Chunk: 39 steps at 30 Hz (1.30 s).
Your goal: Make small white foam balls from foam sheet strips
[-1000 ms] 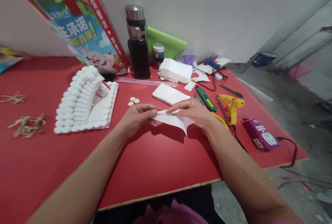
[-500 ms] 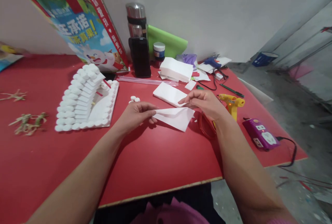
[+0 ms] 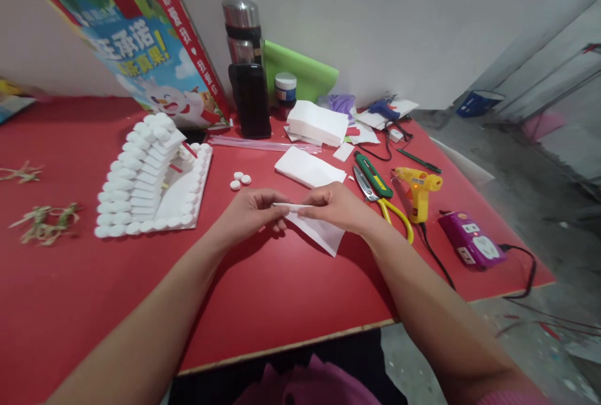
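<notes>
Between my two hands is a thin white sheet (image 3: 319, 233), like paper or tissue, its upper edge folded or rolled narrow. My left hand (image 3: 256, 214) pinches the left end of that edge between thumb and fingers. Close beside it, my right hand (image 3: 331, 205) grips the same edge, thumb on top. The sheet's loose part hangs down toward the right. Just beyond the hands lies a stack of white sheets (image 3: 310, 167). Several small white rolled discs (image 3: 240, 179) sit past my left hand.
Left stands a white model with stacked rolls and steps (image 3: 145, 179). Right are yellow-handled scissors (image 3: 394, 217), a green cutter (image 3: 373, 174), a yellow glue gun (image 3: 417, 189) and a purple power socket (image 3: 472, 239). Behind are a phone (image 3: 251, 101), a flask (image 3: 241, 23) and a printed box (image 3: 154, 48).
My right hand has moved left along the sheet's upper edge, close to my left hand. The scissors and green cutter, mostly covered before, now show.
</notes>
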### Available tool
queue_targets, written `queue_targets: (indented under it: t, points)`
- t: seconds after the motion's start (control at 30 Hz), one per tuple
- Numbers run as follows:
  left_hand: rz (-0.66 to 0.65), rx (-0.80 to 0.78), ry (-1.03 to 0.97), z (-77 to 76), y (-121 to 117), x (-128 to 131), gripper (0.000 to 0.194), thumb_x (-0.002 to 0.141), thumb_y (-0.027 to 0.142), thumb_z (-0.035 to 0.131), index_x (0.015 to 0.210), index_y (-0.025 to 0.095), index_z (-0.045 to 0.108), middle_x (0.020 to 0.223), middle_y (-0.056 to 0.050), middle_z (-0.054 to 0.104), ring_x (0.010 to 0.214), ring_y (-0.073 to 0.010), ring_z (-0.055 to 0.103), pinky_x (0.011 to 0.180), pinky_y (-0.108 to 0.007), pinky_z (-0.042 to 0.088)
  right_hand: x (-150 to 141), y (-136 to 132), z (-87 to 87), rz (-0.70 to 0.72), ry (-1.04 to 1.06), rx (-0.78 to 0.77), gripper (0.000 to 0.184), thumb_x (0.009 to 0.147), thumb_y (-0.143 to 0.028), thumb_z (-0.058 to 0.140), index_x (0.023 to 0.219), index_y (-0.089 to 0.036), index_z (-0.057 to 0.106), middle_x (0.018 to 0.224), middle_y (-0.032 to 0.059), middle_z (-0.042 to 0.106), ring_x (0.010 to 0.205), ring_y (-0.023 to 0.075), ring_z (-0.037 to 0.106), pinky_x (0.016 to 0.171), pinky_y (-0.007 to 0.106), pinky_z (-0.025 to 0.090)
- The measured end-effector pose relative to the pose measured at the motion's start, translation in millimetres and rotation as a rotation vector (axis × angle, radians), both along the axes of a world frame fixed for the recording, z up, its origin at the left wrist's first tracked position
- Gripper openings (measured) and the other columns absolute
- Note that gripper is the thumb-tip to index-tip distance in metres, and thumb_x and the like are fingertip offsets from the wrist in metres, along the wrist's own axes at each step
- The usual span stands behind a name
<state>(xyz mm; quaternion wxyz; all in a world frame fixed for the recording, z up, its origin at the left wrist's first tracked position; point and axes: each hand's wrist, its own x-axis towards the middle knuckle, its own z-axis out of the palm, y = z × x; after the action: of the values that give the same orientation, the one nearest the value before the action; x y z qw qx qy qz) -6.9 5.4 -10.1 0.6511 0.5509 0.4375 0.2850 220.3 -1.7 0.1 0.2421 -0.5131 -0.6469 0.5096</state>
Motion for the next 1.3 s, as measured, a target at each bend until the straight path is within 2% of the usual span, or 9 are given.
queue_targets:
  t: [0.27, 0.43, 0.7, 0.77, 0.9, 1.0, 1.1, 1.2, 1.3]
  points:
    - [0.081, -0.090, -0.246, -5.2, 2.9, -3.0, 0.029, 0.080, 0.030, 0.088, 0.101, 0.012, 0.080, 0.064, -0.007, 0.074, 0.054, -0.0190, 0.069, 0.054, -0.034, 0.064, -6.5, -4.4, -3.3, -0.042, 0.004, 0.355, 0.020, 0.087, -0.020, 0.070, 0.097, -0.028, 0.086, 0.100, 0.0012, 0.083, 0.090, 0.0213, 0.075, 0.080, 0.032, 0.053]
    - [0.084, -0.154, -0.307, -8.1, 7.2, -3.9, 0.027, 0.081, 0.032, 0.088, 0.096, 0.012, 0.080, 0.068, -0.008, 0.075, 0.054, -0.0178, 0.067, 0.055, -0.037, 0.064, -6.2, -1.9, -5.6, 0.039, -0.174, 0.542, 0.027, 0.092, -0.017, 0.065, 0.103, -0.029, 0.087, 0.098, 0.0027, 0.084, 0.088, 0.0221, 0.075, 0.081, 0.033, 0.052]
    - [0.155, -0.006, -0.134, -7.1, 12.1, -10.4, 0.027, 0.080, 0.033, 0.086, 0.097, 0.013, 0.078, 0.067, -0.005, 0.073, 0.054, -0.0170, 0.067, 0.053, -0.030, 0.058, 9.9, -2.1, 3.8, 0.097, -0.458, 0.582, 0.036, 0.088, -0.010, 0.059, 0.108, -0.025, 0.085, 0.101, 0.0064, 0.083, 0.091, 0.0255, 0.073, 0.079, 0.035, 0.050]
    - [0.137, 0.068, -0.023, -4.5, 15.1, -15.1, 0.028, 0.081, 0.032, 0.085, 0.099, 0.013, 0.077, 0.066, -0.004, 0.072, 0.055, -0.0168, 0.068, 0.053, -0.028, 0.057, 27.4, -0.4, 10.6, 0.010, -0.457, 0.574, 0.035, 0.084, -0.008, 0.059, 0.102, -0.023, 0.085, 0.097, 0.0064, 0.083, 0.086, 0.0254, 0.074, 0.077, 0.036, 0.051]
    - [0.078, 0.109, 0.041, -0.2, 13.7, -18.7, 0.026, 0.084, 0.034, 0.080, 0.101, 0.015, 0.077, 0.069, -0.005, 0.073, 0.059, -0.0170, 0.068, 0.056, -0.028, 0.056, 53.3, 3.6, 21.4, -0.399, -0.316, 0.625, 0.025, 0.083, -0.012, 0.060, 0.089, -0.021, 0.082, 0.091, 0.0056, 0.081, 0.084, 0.0246, 0.073, 0.083, 0.039, 0.054]
    - [-0.011, 0.088, 0.061, 4.2, 5.9, -16.2, 0.027, 0.084, 0.037, 0.081, 0.099, 0.016, 0.078, 0.064, -0.005, 0.070, 0.057, -0.0196, 0.069, 0.054, -0.029, 0.055, 43.2, 1.3, 23.8, -0.450, 0.028, 0.472, 0.016, 0.091, -0.025, 0.063, 0.095, -0.020, 0.078, 0.091, 0.0070, 0.080, 0.086, 0.0236, 0.075, 0.086, 0.041, 0.058]
    - [-0.118, 0.068, 0.014, 10.9, -1.6, -13.0, 0.025, 0.086, 0.039, 0.080, 0.097, 0.017, 0.079, 0.071, -0.007, 0.074, 0.059, -0.0192, 0.069, 0.057, -0.029, 0.055, 13.6, -6.6, 20.8, -0.204, 0.363, 0.021, 0.028, 0.091, -0.044, 0.073, 0.104, -0.018, 0.074, 0.097, 0.0090, 0.080, 0.089, 0.0234, 0.077, 0.086, 0.040, 0.061]
    - [-0.190, 0.097, 0.056, 16.6, -3.4, -11.8, 0.023, 0.087, 0.038, 0.078, 0.093, 0.016, 0.080, 0.073, -0.008, 0.074, 0.061, -0.0183, 0.068, 0.056, -0.027, 0.051, -13.0, -14.6, 13.4, 0.069, 0.408, -0.306, 0.034, 0.085, -0.041, 0.083, 0.105, -0.016, 0.073, 0.099, 0.0094, 0.079, 0.088, 0.0216, 0.077, 0.085, 0.037, 0.061]
    - [-0.191, 0.137, 0.094, 16.2, -0.2, -12.8, 0.023, 0.090, 0.037, 0.075, 0.095, 0.015, 0.080, 0.073, -0.008, 0.073, 0.064, -0.0185, 0.067, 0.059, -0.027, 0.049, -22.7, -16.6, 4.4, 0.159, 0.408, -0.446, 0.029, 0.089, -0.040, 0.079, 0.100, -0.014, 0.071, 0.084, 0.0065, 0.075, 0.069, 0.0160, 0.071, 0.072, 0.032, 0.060]
